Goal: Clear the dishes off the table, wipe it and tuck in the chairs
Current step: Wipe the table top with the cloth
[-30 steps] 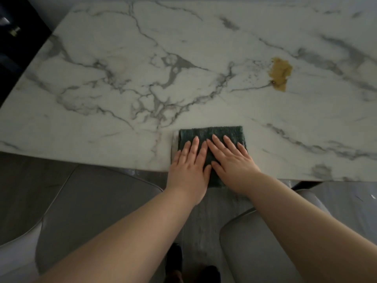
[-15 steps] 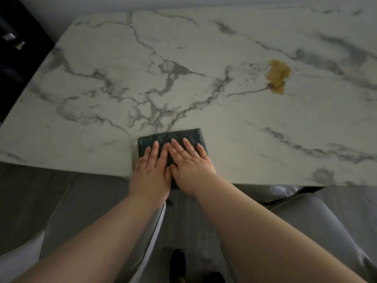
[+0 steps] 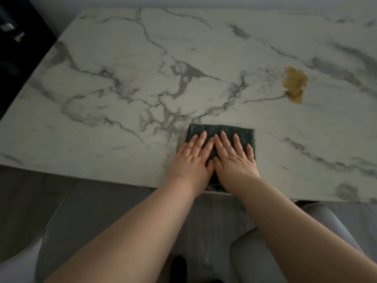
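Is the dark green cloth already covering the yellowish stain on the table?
No, the cloth lies near the table's front edge under both hands, while the stain is uncovered, farther back and to the right.

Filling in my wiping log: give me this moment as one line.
phase: wiping | left hand, right hand: flat on dark green cloth | place: near edge of marble table | yellow-brown stain: unwiped, far right of cloth
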Motion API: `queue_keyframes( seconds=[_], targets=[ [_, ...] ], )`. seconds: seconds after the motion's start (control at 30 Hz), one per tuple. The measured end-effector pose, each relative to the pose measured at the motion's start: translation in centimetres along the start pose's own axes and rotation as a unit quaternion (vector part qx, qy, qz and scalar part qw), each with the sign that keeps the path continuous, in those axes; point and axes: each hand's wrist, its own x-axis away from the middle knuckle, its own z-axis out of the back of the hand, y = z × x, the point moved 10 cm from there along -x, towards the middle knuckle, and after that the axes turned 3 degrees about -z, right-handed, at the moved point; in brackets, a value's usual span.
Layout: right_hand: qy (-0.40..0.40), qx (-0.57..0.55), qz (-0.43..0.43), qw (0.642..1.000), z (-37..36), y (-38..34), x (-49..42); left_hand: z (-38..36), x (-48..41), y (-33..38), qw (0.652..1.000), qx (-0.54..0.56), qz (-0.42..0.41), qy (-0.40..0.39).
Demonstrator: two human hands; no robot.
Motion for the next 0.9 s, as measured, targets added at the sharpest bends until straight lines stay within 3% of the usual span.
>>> queue_keyframes(
  seconds=[0.13, 0.23, 0.37, 0.67, 0.9],
  targets=[
    [-0.025, -0.007, 0.078, 0.997, -2.0, -8.9, -2.2, 1.5, 2.5, -9.0, 0.997, -0.032, 0.066, 0.011],
    [-0.029, -0.001, 0.106, 0.994, -2.6, -10.5, -2.2, 1.3, 3.5, -10.4, 0.995, -0.023, 0.102, 0.0],
    [-0.015, -0.001, 0.098, 0.995, -1.6, -6.0, -0.9, 0.4, 2.6, -5.9, 0.994, 0.012, 0.105, -0.01],
    [0.007, 0.004, -0.009, 1.0, 1.9, 10.7, 3.6, -1.9, -1.9, 10.5, 0.998, 0.023, -0.033, -0.055],
    [0.026, -0.031, -0.044, 0.998, 3.9, 14.9, 1.4, -1.8, -7.1, 13.6, 0.994, -0.01, -0.066, -0.081]
  ],
)
